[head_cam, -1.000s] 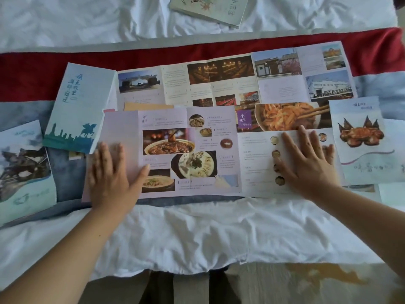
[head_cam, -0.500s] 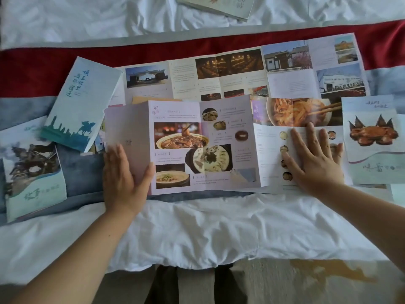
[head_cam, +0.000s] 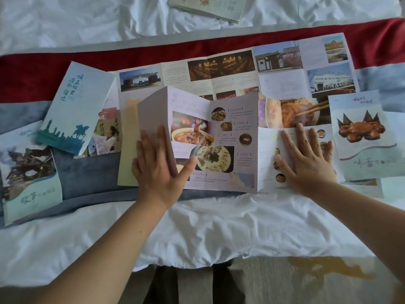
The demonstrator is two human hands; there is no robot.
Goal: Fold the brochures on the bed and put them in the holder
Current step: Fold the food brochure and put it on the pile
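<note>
On the bed [head_cam: 197, 227], in the head view, the food brochure [head_cam: 232, 137] is pinched at its left flap by the left hand [head_cam: 157, 167] and pressed by the flat right hand [head_cam: 306, 163]. Its paper is judged thin and bendy, best held by edges.

Left hand [head_cam: 160, 167] pinches the left panel of the food brochure [head_cam: 232, 137] between thumb and fingers, panel standing up off the bed [head_cam: 197, 227]. Right hand [head_cam: 306, 163] lies flat on its right end.
</note>
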